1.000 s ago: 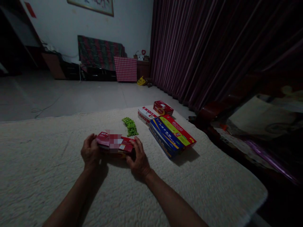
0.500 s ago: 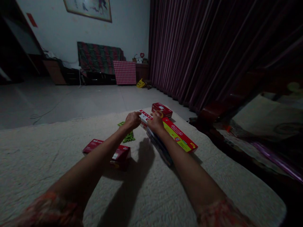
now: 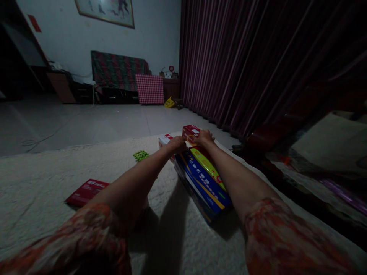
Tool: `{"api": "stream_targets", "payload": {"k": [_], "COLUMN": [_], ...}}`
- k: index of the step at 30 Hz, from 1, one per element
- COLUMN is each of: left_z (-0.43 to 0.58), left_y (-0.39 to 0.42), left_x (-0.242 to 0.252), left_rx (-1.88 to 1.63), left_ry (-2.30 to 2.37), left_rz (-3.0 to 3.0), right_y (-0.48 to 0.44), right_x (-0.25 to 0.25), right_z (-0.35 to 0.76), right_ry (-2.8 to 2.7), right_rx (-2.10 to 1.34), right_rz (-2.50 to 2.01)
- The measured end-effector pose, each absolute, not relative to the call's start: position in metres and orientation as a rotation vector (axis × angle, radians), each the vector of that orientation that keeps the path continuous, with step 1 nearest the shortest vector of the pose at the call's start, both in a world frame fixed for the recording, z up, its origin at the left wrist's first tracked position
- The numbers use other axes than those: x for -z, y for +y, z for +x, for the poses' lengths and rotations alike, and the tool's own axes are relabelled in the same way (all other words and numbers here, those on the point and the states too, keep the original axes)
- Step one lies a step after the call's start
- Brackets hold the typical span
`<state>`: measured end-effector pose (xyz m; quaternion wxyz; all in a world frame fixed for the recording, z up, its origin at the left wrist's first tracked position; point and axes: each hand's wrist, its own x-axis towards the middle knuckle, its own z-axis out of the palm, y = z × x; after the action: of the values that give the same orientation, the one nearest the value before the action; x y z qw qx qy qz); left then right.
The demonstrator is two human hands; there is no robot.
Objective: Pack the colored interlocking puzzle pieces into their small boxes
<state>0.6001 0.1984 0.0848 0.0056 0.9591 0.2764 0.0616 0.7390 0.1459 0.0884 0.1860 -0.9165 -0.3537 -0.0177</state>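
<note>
Both my arms stretch forward over a cream mat [image 3: 51, 168]. My right hand [image 3: 204, 136] curls over the right end of a small red box [image 3: 190, 131] at the mat's far edge. At that box's left end sits my left hand [image 3: 177, 143], fingers closed against it. A white and red box [image 3: 164, 140] lies just left of my left hand. Below both hands lies a stack of long boxes, blue [image 3: 202, 179] beside a red and yellow one [image 3: 207, 165]. My sleeves are orange patterned.
A small heap of green pieces [image 3: 140, 155] lies left of the boxes. A flat red box [image 3: 86, 192] rests on the mat under my left forearm. Dark striped curtains [image 3: 258, 57] hang on the right; grey floor and low furniture [image 3: 120, 76] lie beyond.
My hands let go of the flat red box a second ago, reached to the white and red box, then moved right to the small red box. The camera has leaned forward.
</note>
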Motion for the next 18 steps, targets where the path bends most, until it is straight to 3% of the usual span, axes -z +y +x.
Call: {"api": "stream_targets", "payload": {"k": [18], "left_z": [0.605], "left_y": [0.203], "left_x": [-0.060], "left_rx": [-0.185], "left_ry": [0.832], "left_rz": [2.973], "right_y": [0.173], "right_x": [-0.068], "right_z": [0.772], "right_ry": [-0.743], "right_rx": [-0.120], "right_rz": [-2.572]}}
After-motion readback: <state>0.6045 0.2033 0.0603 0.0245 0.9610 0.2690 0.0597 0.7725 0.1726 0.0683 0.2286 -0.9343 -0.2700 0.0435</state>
